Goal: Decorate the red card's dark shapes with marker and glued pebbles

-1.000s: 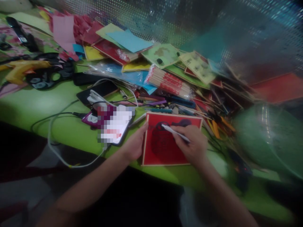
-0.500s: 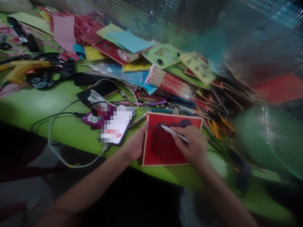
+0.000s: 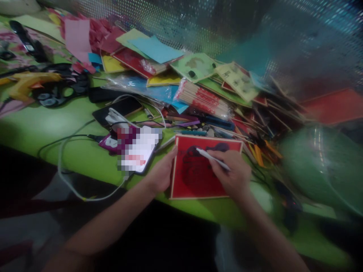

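A red square card (image 3: 195, 183) with pale stick-like edging lies at the table's front edge, carrying dark drawn shapes on its upper half. My left hand (image 3: 162, 173) grips its left side, thumb along the edge and the other fingers mostly hidden. In my right hand (image 3: 236, 174) is a white pen (image 3: 214, 159), pinched and slanted, its tip at the dark shapes near the top of the card. Left of the card, a lit phone (image 3: 141, 151) with a blurred-out screen leans on a purple object (image 3: 109, 143).
The green table (image 3: 70, 113) bears cables, a dark phone (image 3: 117, 109) and a yellow glue gun (image 3: 31, 83). Behind the card lie pens, a packet of wooden sticks (image 3: 202, 98) and piled coloured papers (image 3: 157, 49). A green rounded object (image 3: 317, 166) stands at right.
My right hand and the pen have shifted slightly right along the dark shapes. My left hand and the card have stayed in place.
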A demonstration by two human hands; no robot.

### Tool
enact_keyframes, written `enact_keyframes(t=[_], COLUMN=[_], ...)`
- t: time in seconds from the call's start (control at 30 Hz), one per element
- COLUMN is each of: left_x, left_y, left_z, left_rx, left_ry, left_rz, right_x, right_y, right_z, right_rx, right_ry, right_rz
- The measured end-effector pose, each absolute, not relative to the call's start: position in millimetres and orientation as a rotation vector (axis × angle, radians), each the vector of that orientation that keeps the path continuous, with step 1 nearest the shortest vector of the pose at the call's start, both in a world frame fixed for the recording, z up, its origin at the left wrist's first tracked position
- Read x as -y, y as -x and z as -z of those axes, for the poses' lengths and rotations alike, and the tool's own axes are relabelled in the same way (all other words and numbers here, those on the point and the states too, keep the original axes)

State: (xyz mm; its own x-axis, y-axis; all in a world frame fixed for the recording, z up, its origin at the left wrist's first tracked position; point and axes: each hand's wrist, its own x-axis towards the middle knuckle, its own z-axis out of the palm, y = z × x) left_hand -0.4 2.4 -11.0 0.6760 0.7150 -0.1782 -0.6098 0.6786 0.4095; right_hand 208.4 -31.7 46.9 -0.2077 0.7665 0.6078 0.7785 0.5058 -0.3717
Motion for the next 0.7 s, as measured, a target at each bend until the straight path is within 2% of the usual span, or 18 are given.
enact_keyframes(t=[0.7], left_x=[-1.6], left_y=[-0.4], left_z=[4.9], left_rx=[-0.356], left_ry=[-0.271], left_rz=[-0.730], right_x=[31.1], right_y=[-207.6], right_z=[-48.5], right_rx=[2.010], right_ry=[1.242], right_rz=[0.012])
